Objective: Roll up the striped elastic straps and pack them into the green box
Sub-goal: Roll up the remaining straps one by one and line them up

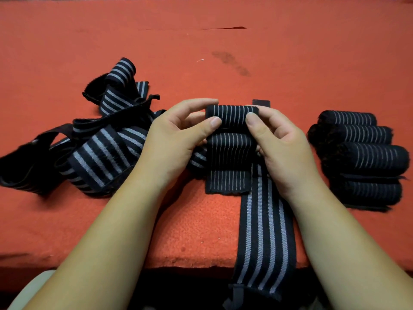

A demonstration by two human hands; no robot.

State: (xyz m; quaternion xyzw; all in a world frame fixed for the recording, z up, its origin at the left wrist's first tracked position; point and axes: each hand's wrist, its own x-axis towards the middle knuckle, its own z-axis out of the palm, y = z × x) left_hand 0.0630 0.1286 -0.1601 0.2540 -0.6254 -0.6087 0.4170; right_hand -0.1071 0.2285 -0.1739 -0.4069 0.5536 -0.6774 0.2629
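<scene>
At centre frame, on the orange table (223, 52), the left hand (178, 135) and right hand (279, 139) pinched a partly rolled striped strap (231, 130) between thumbs and curled fingers. Its loose tail (266, 238) ran to the lower edge. Unrolled straps (98, 142) lay heaped at left; four finished rolls (359, 157) sat touching at right.

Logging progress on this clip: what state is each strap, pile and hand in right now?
Strap in hand: partly rolled, tail flat on the table.
Left hand: pinches the roll's left end.
Right hand: pinches the roll's right end.
Long strap: unrolled, hanging over the near table edge.
Loose straps: unrolled, tangled heap at left.
Rolled straps: rolled, lying side by side at right.
Green box: not in view.
</scene>
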